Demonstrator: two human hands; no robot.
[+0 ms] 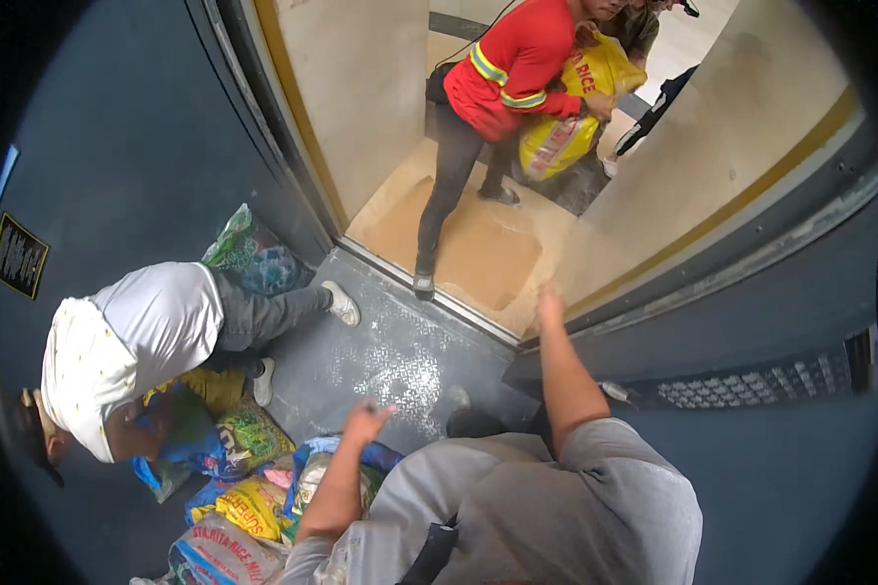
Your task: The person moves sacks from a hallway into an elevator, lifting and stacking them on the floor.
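My left hand (pixel 368 425) is raised over the metal floor, fingers apart and nothing visible in it. It is nearest to the filled plastic sacks (pixel 254 505) heaped at the lower left. My right hand (pixel 550 304) reaches forward by the right side of the doorway; its fingers are blurred, so their state is unclear. Beyond the doorway a person in a red long-sleeved top (pixel 517 60) with reflective bands holds a full yellow sack (pixel 561 136) against the body, one foot on the threshold.
At left, a person in a white top (pixel 161 310) bends over the sacks. A green and blue bag (pixel 254 255) leans in the corner by the door. A perforated panel (pixel 751 385) is on the right wall. Other people stand outside, beyond the brown mat (pixel 488 249).
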